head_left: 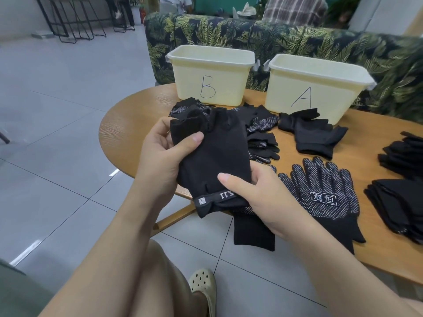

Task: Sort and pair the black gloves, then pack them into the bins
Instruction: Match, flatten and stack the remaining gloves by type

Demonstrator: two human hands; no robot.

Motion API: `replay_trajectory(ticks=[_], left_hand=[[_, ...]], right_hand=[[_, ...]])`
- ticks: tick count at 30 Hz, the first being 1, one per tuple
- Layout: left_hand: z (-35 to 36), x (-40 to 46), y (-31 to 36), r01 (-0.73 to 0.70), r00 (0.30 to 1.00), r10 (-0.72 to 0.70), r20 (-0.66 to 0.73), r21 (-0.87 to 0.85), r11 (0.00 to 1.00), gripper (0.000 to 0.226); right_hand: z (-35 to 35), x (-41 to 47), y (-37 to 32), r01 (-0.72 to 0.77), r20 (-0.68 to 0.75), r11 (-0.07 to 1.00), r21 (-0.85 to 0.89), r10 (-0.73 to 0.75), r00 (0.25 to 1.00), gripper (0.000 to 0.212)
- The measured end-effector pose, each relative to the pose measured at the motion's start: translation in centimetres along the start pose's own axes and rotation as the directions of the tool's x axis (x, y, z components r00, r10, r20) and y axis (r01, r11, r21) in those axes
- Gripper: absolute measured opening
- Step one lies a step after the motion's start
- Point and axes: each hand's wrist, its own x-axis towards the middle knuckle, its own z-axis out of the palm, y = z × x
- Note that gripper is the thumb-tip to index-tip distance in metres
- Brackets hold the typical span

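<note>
Head view: both hands' fingers clamp fingerless glove, hiding its underside.

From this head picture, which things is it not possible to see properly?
- Inside of bin B and bin A: hidden by their front walls.
- Glove stacks at right: cut by the frame edge.
- Whether the held fingerless glove is one or a pair: layers overlap; left hand and right hand cover its edges.

Person, seated. Forearms: bare, no sleeves in view, no watch or rings on either of the hands: left hand, right hand. Nails short, unpainted. Legs: bare at the knee (shorts, if any, are out of view). Footwear: one cream perforated clog, rounded toe, many holes.
</note>
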Motion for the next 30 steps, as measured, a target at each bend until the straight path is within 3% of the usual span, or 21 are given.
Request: replay_trajectory(ticks=[4,7,12,17,22,30], left_hand=[[1.4,0.0,-0.3,0.020,0.999,-0.020,0.026,-0.018,1.000,0.034],[2.6,-0.3,-0.4,0.109,0.988,-0.111,0.105,0.024,0.994,0.030],[4.7,-0.9,-1.0,0.252,0.922,-0.289,0.257,0.166,0.953,0.011],[7.6,-1.4,-2.1,0.206,0.922,-0.250,0.296,0.173,0.963,0.016],[11.5,-2.3,-3.2,0.193,0.961,-0.204,0.188,0.073,0.978,0.013],[16.4,-3.9,-4.7,0.139,0.968,-0.152,0.202,0.077,0.987,0.009]], right_hand=[[-1.5,-0.6,0.3,0.024,-0.080,0.997,-0.068,-0.030,0.996,0.019],[-3.4,-1.4,0.2,0.021,-0.118,0.992,-0.124,-0.036,0.992,0.017],[-6.8,-3.6,0.2,-0.101,-0.024,0.975,-0.197,0.099,0.995,0.015],[-9.6,-6.1,0.2,-0.180,-0.083,0.981,0.068,0.185,0.979,0.017],[-11.6,-8.3,1.0,-0.132,-0.187,0.946,0.295,0.192,0.963,0.033],[-14.4,-12.7,2.7,-0.027,-0.295,0.970,0.240,0.100,0.950,0.034]])
